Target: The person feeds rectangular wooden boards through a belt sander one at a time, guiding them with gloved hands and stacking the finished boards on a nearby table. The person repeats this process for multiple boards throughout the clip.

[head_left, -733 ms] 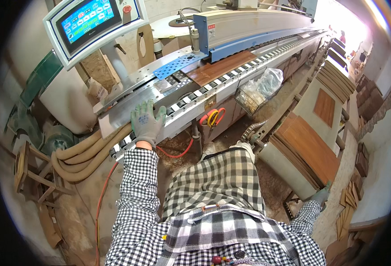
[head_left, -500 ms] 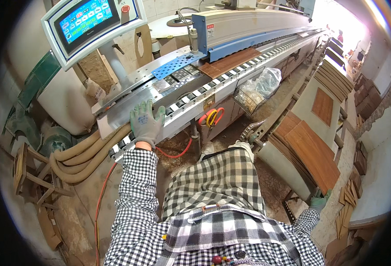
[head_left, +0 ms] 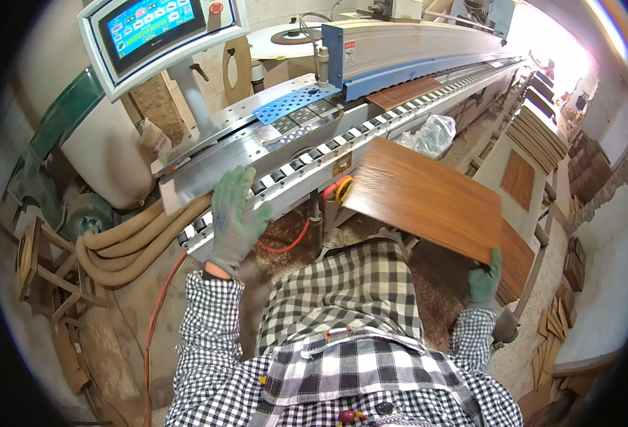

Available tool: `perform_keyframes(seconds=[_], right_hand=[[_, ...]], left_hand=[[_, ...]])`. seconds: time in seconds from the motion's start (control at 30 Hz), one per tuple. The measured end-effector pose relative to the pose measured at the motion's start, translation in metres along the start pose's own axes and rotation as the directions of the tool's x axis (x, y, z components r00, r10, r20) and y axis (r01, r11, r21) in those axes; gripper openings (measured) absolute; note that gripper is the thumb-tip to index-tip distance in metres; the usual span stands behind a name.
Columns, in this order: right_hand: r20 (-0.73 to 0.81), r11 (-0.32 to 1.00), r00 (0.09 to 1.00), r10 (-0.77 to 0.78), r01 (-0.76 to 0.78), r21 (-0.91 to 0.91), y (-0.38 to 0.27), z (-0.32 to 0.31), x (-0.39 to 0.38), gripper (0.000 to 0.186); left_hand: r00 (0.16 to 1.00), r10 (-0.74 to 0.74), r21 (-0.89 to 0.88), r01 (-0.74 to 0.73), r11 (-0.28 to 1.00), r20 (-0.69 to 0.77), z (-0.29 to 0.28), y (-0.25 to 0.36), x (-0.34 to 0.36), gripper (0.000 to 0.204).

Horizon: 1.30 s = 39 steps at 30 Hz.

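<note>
Board (head_left: 428, 203) in right hand (head_left: 483, 285); left hand (head_left: 237, 217) spread.

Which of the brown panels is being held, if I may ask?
The large panel partly hiding the scissors: the right hand grips its corner. The small panel, stacked panels and far panel in the machine lie untouched.

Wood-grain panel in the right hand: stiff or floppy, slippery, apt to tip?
Probably stiff: the wood-grain panel shows no obvious sag, though the right hand grips it near one corner. That off-centre hold may let the far end dip or twist. The sheen on its face suggests a smooth surface that could slide fairly easily if pushed.
</note>
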State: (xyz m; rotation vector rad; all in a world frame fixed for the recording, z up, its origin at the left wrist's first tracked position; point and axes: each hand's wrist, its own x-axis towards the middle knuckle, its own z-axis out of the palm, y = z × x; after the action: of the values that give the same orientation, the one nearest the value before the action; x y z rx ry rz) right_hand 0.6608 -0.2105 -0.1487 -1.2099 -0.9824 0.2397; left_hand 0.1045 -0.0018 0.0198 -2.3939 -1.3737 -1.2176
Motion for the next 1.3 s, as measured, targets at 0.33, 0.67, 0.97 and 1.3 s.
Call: perform_keyframes(seconds=[0.33, 0.67, 0.97, 1.3], right_hand=[[0.586, 0.971, 0.809, -0.050, -0.098, 0.218, -0.085, 0.279, 0.047, 0.034], [0.881, 0.213, 0.422, 0.213, -0.900, 0.379, -0.086, 0.308, 0.037, 0.062], [0.564, 0.970, 0.791, 0.235, -0.226, -0.086, -0.028, 0.227, -0.042, 0.033], [0.571, 0.935, 0.818, 0.064, 0.151, -0.321, -0.057, 0.229, -0.048, 0.030]], left_hand=[[0.967, -0.104, 0.215, 0.054, 0.975, 0.231, -0.058, -0.005, -0.063, 0.065], [0.926, -0.374, 0.361, 0.333, 0.871, 0.048, -0.056, -0.063, -0.055, 0.062], [0.888, -0.459, 0.416, 0.403, 0.815, 0.040, -0.046, -0.085, -0.037, 0.066], [0.927, -0.374, 0.388, 0.356, 0.850, -0.032, -0.043, -0.087, -0.041, 0.057]])
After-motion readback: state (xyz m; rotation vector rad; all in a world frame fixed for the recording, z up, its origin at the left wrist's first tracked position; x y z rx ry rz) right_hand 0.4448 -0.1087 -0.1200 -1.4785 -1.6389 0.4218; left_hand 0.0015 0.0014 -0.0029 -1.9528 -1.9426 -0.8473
